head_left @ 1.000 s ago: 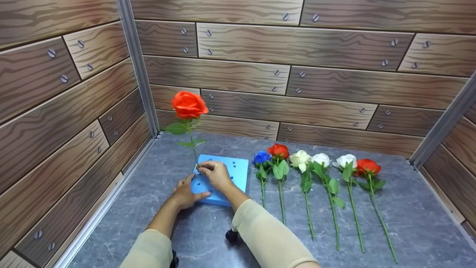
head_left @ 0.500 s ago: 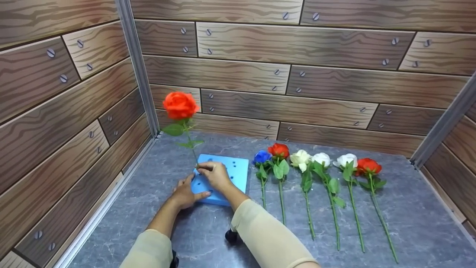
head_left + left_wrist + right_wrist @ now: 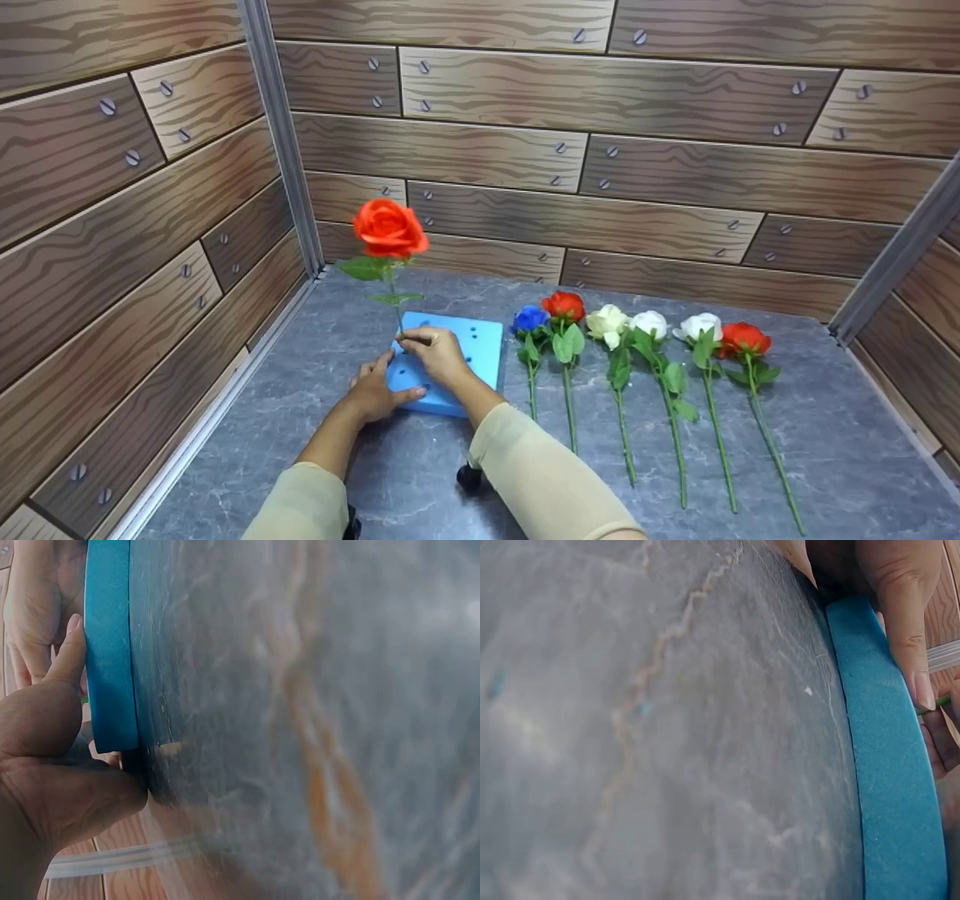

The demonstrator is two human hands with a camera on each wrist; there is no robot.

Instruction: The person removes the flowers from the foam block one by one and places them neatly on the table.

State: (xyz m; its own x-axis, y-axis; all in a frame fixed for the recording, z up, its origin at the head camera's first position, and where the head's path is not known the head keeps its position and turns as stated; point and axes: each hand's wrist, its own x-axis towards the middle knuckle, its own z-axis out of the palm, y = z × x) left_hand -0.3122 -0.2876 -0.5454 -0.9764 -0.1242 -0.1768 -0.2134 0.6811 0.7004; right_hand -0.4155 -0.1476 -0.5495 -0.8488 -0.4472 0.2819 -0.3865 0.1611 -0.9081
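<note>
A red rose [image 3: 390, 229] stands nearly upright over the far-left part of a blue foam block [image 3: 484, 360]. Its green stem is pinched low down between the thumb and fingers of my right hand [image 3: 435, 352], right at the block's surface; the stem's lower end is hidden. In the right wrist view the same stem [image 3: 934, 705] shows as a short green piece at the fingertips. My left hand [image 3: 371, 394] rests against the block's left side, its straight thumb lying on top near the front edge. Small dark holes dot the block's top.
Right of the block lie a blue rose [image 3: 530, 319], a red rose [image 3: 562, 305], a cream rose [image 3: 606, 322], two white roses [image 3: 649, 324] and another red rose [image 3: 744, 339], stems toward me. Wood-patterned walls [image 3: 487, 142] enclose the grey marbled table [image 3: 420, 480].
The upright rose's bloom tipped slightly left, then swung back right and now sits a little lower. Both hands stay in nearly the same place.
</note>
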